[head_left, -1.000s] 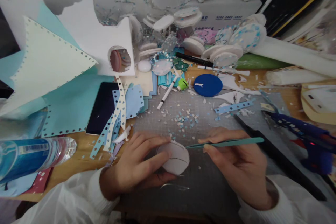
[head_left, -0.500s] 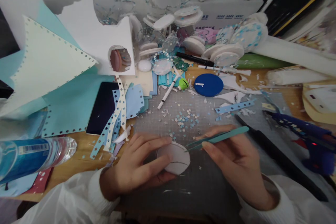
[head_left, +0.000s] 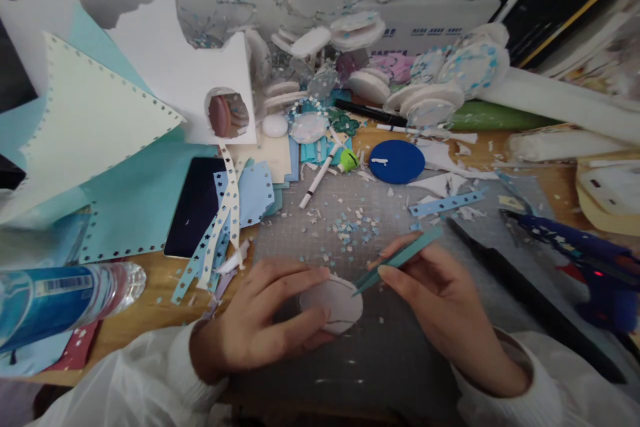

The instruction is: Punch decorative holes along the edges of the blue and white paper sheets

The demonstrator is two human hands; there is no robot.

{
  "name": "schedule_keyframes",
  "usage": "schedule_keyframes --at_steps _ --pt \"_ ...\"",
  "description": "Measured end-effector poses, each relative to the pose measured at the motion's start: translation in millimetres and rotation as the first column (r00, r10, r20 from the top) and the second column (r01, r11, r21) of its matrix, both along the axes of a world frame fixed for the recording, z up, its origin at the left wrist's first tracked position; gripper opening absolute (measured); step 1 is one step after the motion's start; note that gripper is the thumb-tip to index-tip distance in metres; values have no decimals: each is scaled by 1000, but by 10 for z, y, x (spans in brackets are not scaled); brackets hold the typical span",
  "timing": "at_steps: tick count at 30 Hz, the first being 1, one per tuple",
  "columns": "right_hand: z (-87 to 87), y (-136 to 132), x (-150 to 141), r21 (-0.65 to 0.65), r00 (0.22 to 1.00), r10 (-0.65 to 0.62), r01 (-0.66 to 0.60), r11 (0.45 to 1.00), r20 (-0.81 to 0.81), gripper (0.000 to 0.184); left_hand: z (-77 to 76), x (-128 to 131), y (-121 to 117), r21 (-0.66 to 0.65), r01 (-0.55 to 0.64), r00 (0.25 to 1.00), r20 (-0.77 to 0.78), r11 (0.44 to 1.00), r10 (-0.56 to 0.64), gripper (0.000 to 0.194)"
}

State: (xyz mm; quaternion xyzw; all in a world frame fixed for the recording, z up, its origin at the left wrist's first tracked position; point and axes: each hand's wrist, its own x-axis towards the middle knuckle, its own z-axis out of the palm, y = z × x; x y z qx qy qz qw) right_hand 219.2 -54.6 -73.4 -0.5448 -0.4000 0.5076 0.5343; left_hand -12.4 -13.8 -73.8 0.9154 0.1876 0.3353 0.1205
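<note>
We see a round blue lid (head_left: 397, 161) toward the back of the grey cutting mat (head_left: 400, 347). Left of the lid lies a white marker (head_left: 320, 177), farther left a dark tablet (head_left: 195, 205). Right of the lid rests a blue glue gun (head_left: 585, 253). A plastic bottle (head_left: 60, 297) lies far left.

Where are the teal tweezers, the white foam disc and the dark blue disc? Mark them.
teal tweezers (head_left: 400, 257), head view, mid-shaft.
white foam disc (head_left: 337, 300), head view, top face.
dark blue disc (head_left: 397, 161), head view, centre.
</note>
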Motion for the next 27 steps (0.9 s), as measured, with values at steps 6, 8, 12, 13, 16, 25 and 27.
schedule_keyframes --at_steps 6,8,12,13,16,25,27 --pt "-46 16 46 -12 995 -13 12 1000 -95 12 4 -6 -3 -72 -16 1000 25 997 18 57" --pt "-73 48 72 1 995 -77 77 997 -65 13 21 3 6 -105 -27 999 23 994 30 62" --pt "-133 120 111 81 985 -174 175 981 -10 14 32 45 13 -193 -164 983 -112 968 144 67" --pt "-146 133 114 97 981 -192 192 977 -16 15 33 53 11 -217 -217 968 -176 952 180 69" --pt "-175 158 115 120 972 -232 236 964 -46 16 67 31 -6 -234 -311 923 -306 921 234 83" --pt "-186 159 114 156 962 -257 269 950 -96 22 82 -454 -156 -50 -749 625 -382 660 681 49" --pt "-200 152 111 169 968 -240 250 953 -76 22 29 -474 -205 -56 -747 622 -407 662 669 48"
